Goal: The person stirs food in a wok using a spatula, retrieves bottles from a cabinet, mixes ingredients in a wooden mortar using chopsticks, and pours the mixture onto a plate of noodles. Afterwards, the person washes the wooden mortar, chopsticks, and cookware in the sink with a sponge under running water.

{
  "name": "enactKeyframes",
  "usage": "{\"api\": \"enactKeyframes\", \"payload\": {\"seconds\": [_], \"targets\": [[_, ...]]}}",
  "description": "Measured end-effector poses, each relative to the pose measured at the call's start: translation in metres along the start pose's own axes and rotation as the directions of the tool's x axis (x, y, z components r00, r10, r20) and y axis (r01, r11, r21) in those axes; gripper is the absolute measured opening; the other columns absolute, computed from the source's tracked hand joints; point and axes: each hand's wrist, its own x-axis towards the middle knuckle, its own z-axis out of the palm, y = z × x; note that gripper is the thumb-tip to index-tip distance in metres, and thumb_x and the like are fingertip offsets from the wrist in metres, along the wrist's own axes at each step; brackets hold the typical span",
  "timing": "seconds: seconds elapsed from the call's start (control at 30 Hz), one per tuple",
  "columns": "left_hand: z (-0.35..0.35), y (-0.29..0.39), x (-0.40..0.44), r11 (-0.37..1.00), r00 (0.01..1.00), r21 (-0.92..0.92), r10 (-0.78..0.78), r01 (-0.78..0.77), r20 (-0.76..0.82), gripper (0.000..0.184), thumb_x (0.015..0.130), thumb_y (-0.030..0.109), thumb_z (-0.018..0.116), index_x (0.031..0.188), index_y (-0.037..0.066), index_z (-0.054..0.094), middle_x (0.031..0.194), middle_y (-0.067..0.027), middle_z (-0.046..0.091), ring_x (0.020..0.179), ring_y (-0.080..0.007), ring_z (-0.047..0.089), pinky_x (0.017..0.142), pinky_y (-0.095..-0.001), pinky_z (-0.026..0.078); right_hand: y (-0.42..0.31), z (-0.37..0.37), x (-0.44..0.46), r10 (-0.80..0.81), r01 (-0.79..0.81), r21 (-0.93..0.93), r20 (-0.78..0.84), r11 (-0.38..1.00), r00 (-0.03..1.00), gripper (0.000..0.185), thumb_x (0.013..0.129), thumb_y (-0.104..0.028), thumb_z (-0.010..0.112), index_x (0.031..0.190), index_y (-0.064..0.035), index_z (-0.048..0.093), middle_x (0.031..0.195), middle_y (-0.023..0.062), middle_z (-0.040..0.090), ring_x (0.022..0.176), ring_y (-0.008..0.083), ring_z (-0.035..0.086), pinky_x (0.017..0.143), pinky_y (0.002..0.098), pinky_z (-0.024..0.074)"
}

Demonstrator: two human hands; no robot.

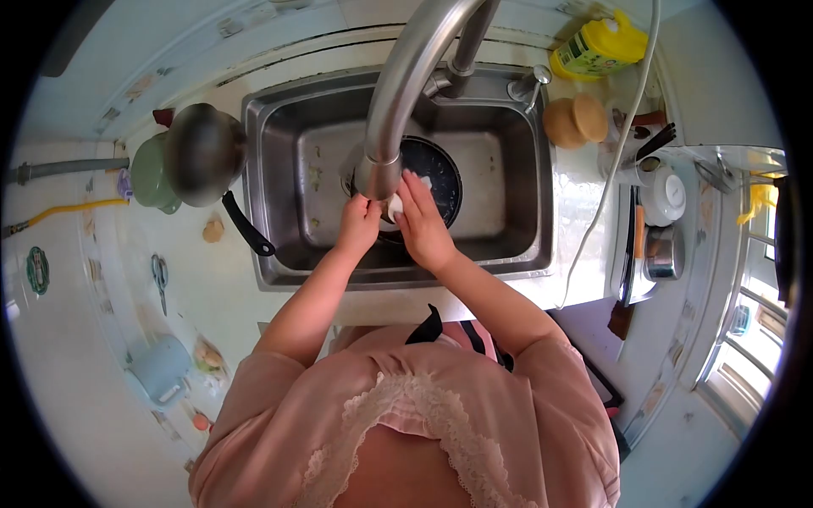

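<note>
Both of my hands are together over the sink, just below the faucet spout. A small white piece, whose kind I cannot make out, shows between them. My right hand presses it with the fingers fairly straight and close together. My left hand has its fingers curled in from the other side, and what lies inside them is hidden. Beneath the hands a round black pan or bowl sits in the sink, with a whitish patch inside. Its near side is partly covered by my hands.
Left of the sink are a dark frying pan with its handle over the rim, a green pot and scissors. On the right stand a yellow jug, wooden rounded items, a steel pot and a hanging white cord.
</note>
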Motion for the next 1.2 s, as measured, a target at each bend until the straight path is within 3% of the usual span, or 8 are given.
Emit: {"api": "enactKeyframes", "payload": {"seconds": [0.33, 0.43, 0.67, 0.8, 0.9, 1.0, 1.13, 1.2], "targets": [[-0.033, 0.048, 0.010, 0.996, 0.983, -0.059, -0.061, 0.072, 0.173, 0.014, 0.095, 0.014, 0.049, 0.098, 0.003, 0.057, 0.076, 0.0035, 0.052, 0.069, -0.0049, 0.043, 0.067, -0.0207, 0.039, 0.026, 0.009, 0.052, 0.306, -0.253, 0.299, -0.146, 0.920, 0.941, 0.035, 0.094, -0.012, 0.042, 0.125, 0.0013, 0.046, 0.118, 0.0194, 0.054, 0.110, 0.0303, 0.053, 0.095, 0.0356, 0.0392], [-0.036, 0.051, 0.006, 0.982, 0.989, -0.180, -0.036, 0.062, 0.142, 0.014, 0.095, 0.015, 0.048, 0.097, 0.004, 0.058, 0.078, 0.0018, 0.055, 0.070, -0.0063, 0.048, 0.069, -0.0214, 0.040, 0.058, 0.012, 0.057, 0.637, -0.656, 0.653, 0.331, 0.379, 0.697, 0.029, 0.097, -0.015, 0.038, 0.118, -0.0014, 0.053, 0.107, 0.0089, 0.061, 0.098, 0.0177, 0.058, 0.087, 0.0277, 0.0433], [-0.027, 0.033, 0.008, 0.584, 0.985, -0.793, -0.128, 0.170, 0.117, 0.016, 0.096, 0.016, 0.048, 0.101, 0.003, 0.057, 0.092, -0.0028, 0.062, 0.090, -0.0126, 0.056, 0.077, -0.0293, 0.044, 0.079, 0.002, 0.050, 0.510, -0.379, 0.834, 0.547, -0.400, 0.664, 0.028, 0.094, -0.007, 0.044, 0.119, -0.0042, 0.054, 0.113, 0.0103, 0.061, 0.102, 0.0231, 0.060, 0.088, 0.0391, 0.0506], [-0.007, 0.049, 0.009, 0.283, 0.956, -0.936, -0.260, 0.212, 0.138, 0.020, 0.097, 0.015, 0.044, 0.111, 0.003, 0.053, 0.110, -0.0052, 0.059, 0.108, -0.0170, 0.054, 0.086, -0.0348, 0.043, 0.061, 0.015, 0.042, 0.602, -0.249, 0.828, 0.542, -0.502, 0.586, 0.032, 0.099, -0.024, 0.038, 0.124, -0.0079, 0.050, 0.120, 0.0091, 0.057, 0.109, 0.0241, 0.056, 0.095, 0.0401, 0.0452], [0.006, 0.063, 0.002, 0.277, 0.953, -0.938, -0.276, 0.206, 0.128, 0.026, 0.097, 0.015, 0.042, 0.121, 0.005, 0.046, 0.124, -0.0080, 0.053, 0.116, -0.0219, 0.051, 0.093, -0.0373, 0.042, 0.034, 0.025, 0.041, 0.789, -0.242, 0.945, 0.317, -0.218, 0.527, 0.035, 0.099, -0.027, 0.036, 0.123, -0.0060, 0.050, 0.121, 0.0088, 0.056, 0.111, 0.0228, 0.053, 0.094, 0.0384, 0.0428], [0.020, 0.080, 0.003, 0.391, 0.936, -0.912, -0.350, 0.121, -0.026, 0.028, 0.096, 0.013, 0.039, 0.124, 0.006, 0.043, 0.126, -0.0111, 0.049, 0.114, -0.0258, 0.051, 0.093, -0.0357, 0.041, 0.025, 0.042, 0.040, 0.869, -0.348, 0.882, 0.418, -0.318, 0.264, 0.036, 0.098, -0.026, 0.035, 0.120, -0.0020, 0.051, 0.119, 0.0092, 0.056, 0.109, 0.0229, 0.053, 0.093, 0.0380, 0.0427], [0.026, 0.052, 0.005, 0.998, 0.960, -0.036, 0.038, -0.050, -0.279, 0.026, 0.096, 0.016, 0.042, 0.118, 0.002, 0.045, 0.119, -0.0142, 0.052, 0.108, -0.0252, 0.052, 0.090, -0.0347, 0.041, -0.036, 0.029, 0.041, 0.753, -0.393, 0.807, 0.571, -0.441, 0.327, 0.037, 0.097, -0.024, 0.033, 0.117, 0.0018, 0.051, 0.117, 0.0131, 0.055, 0.110, 0.0238, 0.051, 0.096, 0.0392, 0.0397], [0.025, 0.054, 0.001, 0.983, 0.954, -0.126, 0.095, -0.136, -0.285, 0.024, 0.095, 0.017, 0.045, 0.113, 0.002, 0.048, 0.109, -0.0167, 0.056, 0.100, -0.0283, 0.056, 0.086, -0.0351, 0.043, -0.026, 0.044, 0.033, 0.670, -0.347, 0.814, 0.580, -0.465, 0.463, 0.036, 0.096, -0.022, 0.032, 0.115, 0.0021, 0.051, 0.116, 0.0148, 0.055, 0.110, 0.0240, 0.051, 0.097, 0.0402, 0.0388]]}}
